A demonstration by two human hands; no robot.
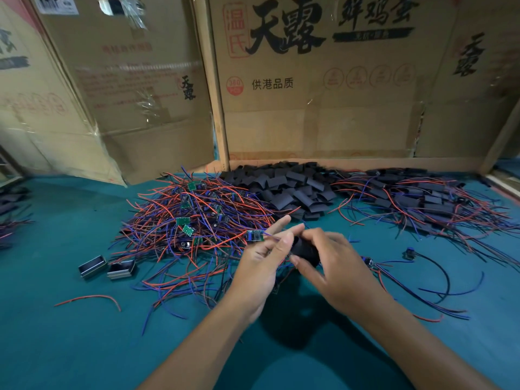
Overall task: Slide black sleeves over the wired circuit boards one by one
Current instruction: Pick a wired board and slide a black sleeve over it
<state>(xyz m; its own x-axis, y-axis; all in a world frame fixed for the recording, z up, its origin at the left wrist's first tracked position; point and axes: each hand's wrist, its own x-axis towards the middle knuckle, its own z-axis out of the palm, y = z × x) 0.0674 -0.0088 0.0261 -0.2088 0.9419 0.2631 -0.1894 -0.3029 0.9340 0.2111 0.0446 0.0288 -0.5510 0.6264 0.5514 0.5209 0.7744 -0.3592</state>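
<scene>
Above the teal table, my left hand [264,254] pinches the wires of a small green circuit board [254,235], which sticks out to the left of its fingertips. Close beside it, my right hand [334,266] grips a black sleeve [305,250] between thumb and fingers, the sleeve's end near my left fingers. A tangled heap of bare wired boards [194,215] with red and blue leads lies left of centre. Loose black sleeves [292,187] are piled behind my hands. Sleeved boards [416,198] lie heaped at the right.
Cardboard boxes [309,80] wall off the back of the table [84,333]. Two small metal-edged blocks [108,267] sit at the left front. A single red wire [90,299] lies near them. Loose wired parts [410,254] trail at the right of my hands.
</scene>
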